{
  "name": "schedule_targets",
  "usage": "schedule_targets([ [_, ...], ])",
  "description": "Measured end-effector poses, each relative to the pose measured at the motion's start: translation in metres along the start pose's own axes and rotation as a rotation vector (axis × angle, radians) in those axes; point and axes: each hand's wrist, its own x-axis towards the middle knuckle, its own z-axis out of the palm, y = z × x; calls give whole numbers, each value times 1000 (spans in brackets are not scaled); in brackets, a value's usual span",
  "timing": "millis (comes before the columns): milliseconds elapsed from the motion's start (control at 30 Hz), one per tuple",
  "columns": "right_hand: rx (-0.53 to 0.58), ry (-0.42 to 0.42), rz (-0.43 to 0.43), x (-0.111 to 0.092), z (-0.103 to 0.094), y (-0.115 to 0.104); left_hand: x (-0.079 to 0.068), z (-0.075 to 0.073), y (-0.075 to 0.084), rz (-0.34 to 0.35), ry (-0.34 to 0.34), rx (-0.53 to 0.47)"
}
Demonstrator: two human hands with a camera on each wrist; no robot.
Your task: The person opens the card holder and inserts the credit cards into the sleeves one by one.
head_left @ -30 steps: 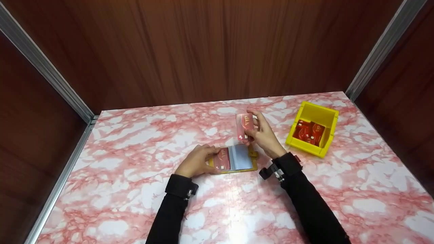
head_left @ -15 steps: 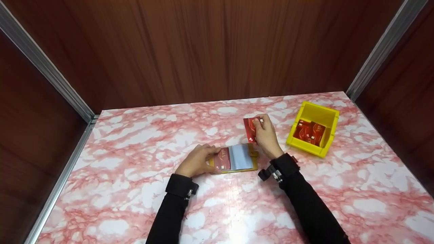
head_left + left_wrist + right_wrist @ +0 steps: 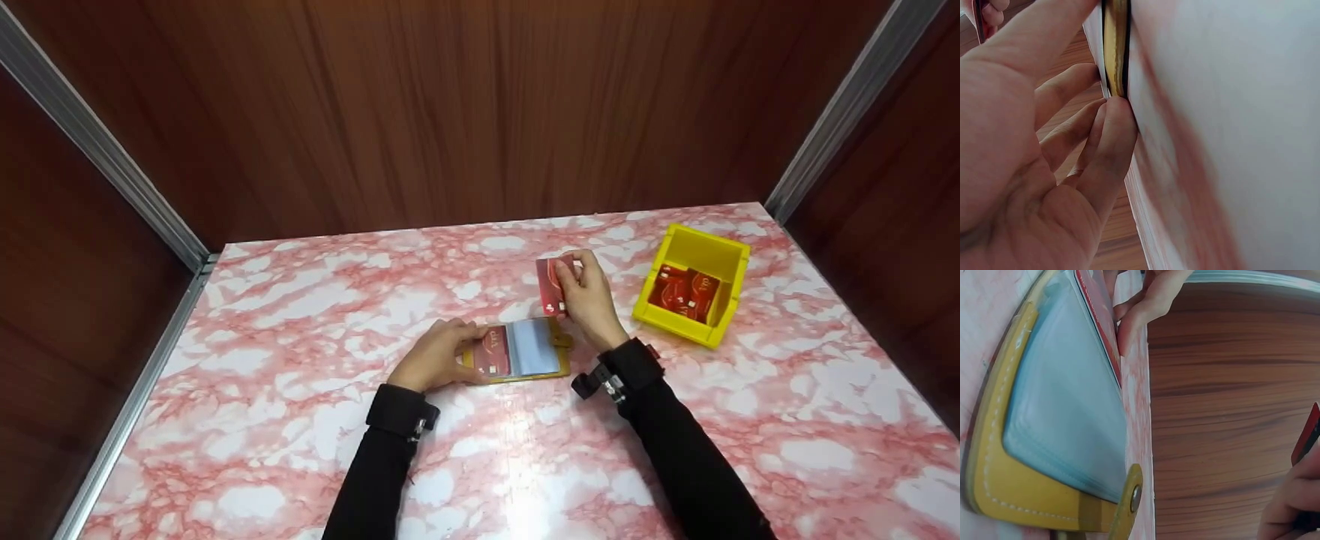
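Observation:
A yellow card holder (image 3: 564,367) lies open on the table, its snap strap (image 3: 1129,500) sticking out to the right. My left hand (image 3: 433,355) grips its left side, thumb at the near edge and fingers at the far one. A red card (image 3: 493,351) sits in the left-hand clear sleeve; the right-hand sleeve (image 3: 536,346) shows pale blue with no card in it. Above the holder's far right corner, my right hand (image 3: 591,300) pinches another red card (image 3: 550,289) between thumb and fingers. In the left wrist view the fingertips touch the holder's yellow edge (image 3: 1116,48).
To the right stands a yellow bin (image 3: 670,324) with several red cards (image 3: 686,292) inside. The table (image 3: 300,315) has a pink and white marbled top. Brown wood-grain panels (image 3: 480,112) with metal corner posts enclose it at the back and sides.
My right hand has turned and shifted its hold, its thumb now higher on the card. The card has moved slightly right and down. My left hand and the card holder have stayed put.

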Motion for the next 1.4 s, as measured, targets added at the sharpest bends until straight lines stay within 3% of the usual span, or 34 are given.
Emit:
schedule_targets([
  [267,-16,-8,11,0,1,0,1,0,0,-28,3,2],
  [600,-31,-10,47,-1,1,-1,1,-5,-2,11,5,-44],
  [700,0,-26,55,-1,3,-2,3,-8,1,7,80,-69],
  [800,15,-44,65,-5,8,-4,8,-7,8,-7,222,-88],
  [900,14,-74,71,-11,18,-5,14,-3,19,-48,349,-195],
  [1000,-12,-118,53,-21,33,-4,19,5,32,-103,395,-385],
  [1100,-67,-164,-8,-33,47,-4,22,15,44,-161,407,-505],
  [1233,-191,-168,-100,-44,62,-4,24,26,53,-183,480,-485],
  [1400,-126,-230,-50,-44,62,-8,27,31,53,-172,563,-430],
])
